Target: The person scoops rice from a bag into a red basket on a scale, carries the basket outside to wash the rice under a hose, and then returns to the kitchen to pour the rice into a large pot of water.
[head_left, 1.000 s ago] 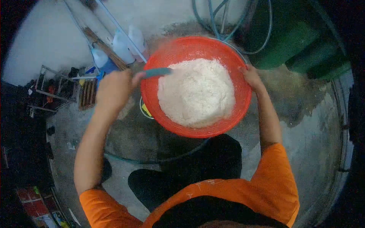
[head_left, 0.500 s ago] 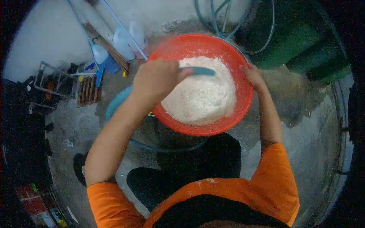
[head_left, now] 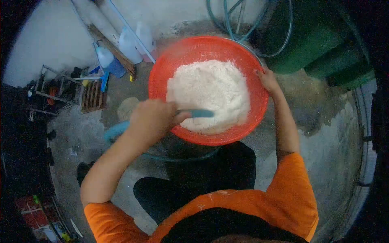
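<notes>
A wide red plastic basin (head_left: 160, 69) with a finely textured wall holds a heap of white powdery or grainy stuff (head_left: 214, 87). My right hand (head_left: 267, 83) grips its right rim, thumb on the inside. Closed round a teal scoop-like tool (head_left: 202, 114), my left hand (head_left: 152, 119) is over the basin's lower left side. The tool's blade overlaps the lower part of the white heap in this view; motion blurs its exact shape. Beneath the basin shows the rim of a larger teal tub (head_left: 115, 131), partly hidden by my left arm and the basin.
Bottles (head_left: 129, 46) and a stick broom (head_left: 113, 50) stand by the wall at the upper left, near a slatted wooden piece (head_left: 94, 96) and a metal rack (head_left: 52, 93). A hose (head_left: 229, 18) hangs behind the basin. Green containers (head_left: 324, 44) are at the upper right.
My left hand and the teal tool have moved down and left across the basin. My right hand keeps its hold on the rim. More of the heap's left side shows.
</notes>
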Motion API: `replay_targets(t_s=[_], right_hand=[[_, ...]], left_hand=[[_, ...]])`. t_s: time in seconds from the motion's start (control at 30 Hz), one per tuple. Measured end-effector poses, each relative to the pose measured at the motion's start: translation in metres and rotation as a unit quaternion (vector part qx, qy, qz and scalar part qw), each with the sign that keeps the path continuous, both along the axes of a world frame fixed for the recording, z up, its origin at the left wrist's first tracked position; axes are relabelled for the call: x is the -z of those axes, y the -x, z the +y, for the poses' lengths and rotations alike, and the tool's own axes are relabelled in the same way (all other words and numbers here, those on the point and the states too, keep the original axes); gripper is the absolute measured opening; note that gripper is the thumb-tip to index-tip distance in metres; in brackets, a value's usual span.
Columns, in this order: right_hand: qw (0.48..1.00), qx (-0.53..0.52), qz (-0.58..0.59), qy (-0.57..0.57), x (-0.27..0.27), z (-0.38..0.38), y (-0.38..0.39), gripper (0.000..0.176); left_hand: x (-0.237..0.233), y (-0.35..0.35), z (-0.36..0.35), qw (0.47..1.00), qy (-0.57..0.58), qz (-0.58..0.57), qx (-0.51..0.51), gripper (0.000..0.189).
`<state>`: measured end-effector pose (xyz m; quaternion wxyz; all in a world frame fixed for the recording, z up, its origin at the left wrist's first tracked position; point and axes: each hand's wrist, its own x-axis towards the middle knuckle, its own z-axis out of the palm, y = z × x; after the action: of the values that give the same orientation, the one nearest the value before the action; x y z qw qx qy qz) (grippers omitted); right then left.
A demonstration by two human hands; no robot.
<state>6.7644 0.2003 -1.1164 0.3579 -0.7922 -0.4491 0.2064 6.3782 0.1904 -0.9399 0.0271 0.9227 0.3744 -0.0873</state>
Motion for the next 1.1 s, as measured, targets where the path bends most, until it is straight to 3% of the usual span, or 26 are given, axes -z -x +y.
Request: replay_targets(t_s=[0.13,0.23,0.3,0.4,0.5,0.53,0.6,0.7,0.83,1.03,1.1], right_hand=[[0.999,-0.028,0.022,0.01,0.012,0.005,-0.014,0.033],[0.999,-0.044,0.008,-0.001,-0.003,0.0,-0.003,0.032],[0.995,-0.066,0.079,-0.002,-0.017,-0.005,0.006,0.032],[0.998,-0.058,0.022,0.003,-0.02,-0.006,0.009,0.031],[0.995,-0.033,0.094,0.001,-0.035,-0.012,0.022,0.034],[0.995,-0.035,0.094,0.0,-0.022,-0.007,0.013,0.034],[0.992,-0.034,0.123,-0.02,0.008,0.004,-0.006,0.034],[0.992,-0.061,0.11,-0.022,0.004,0.002,-0.007,0.035],[0.994,-0.06,0.089,0.001,-0.023,-0.007,0.01,0.036],[0.993,-0.039,0.111,-0.025,0.005,-0.001,-0.001,0.034],[0.992,-0.06,0.113,-0.017,-0.013,-0.006,0.008,0.032]], left_hand=[[0.011,0.04,0.001,0.999,-0.027,0.018,-0.044,0.052],[0.006,0.052,0.018,0.986,-0.109,0.068,-0.104,0.051],[0.003,0.05,0.036,0.974,-0.16,0.056,-0.149,0.051],[-0.006,0.035,0.048,0.965,-0.167,0.018,-0.2,0.052],[0.001,0.021,0.035,0.983,-0.103,0.005,-0.151,0.052],[0.005,0.015,0.025,0.983,-0.104,0.005,-0.153,0.052],[0.01,0.003,0.005,0.997,-0.047,-0.015,-0.051,0.053],[0.013,-0.009,0.008,0.999,-0.026,-0.006,-0.035,0.049],[0.007,-0.008,0.05,0.993,-0.081,-0.023,-0.085,0.053],[0.002,-0.017,0.022,0.99,-0.094,-0.102,-0.033,0.053],[-0.005,-0.02,0.037,0.985,-0.132,-0.101,-0.043,0.053]])
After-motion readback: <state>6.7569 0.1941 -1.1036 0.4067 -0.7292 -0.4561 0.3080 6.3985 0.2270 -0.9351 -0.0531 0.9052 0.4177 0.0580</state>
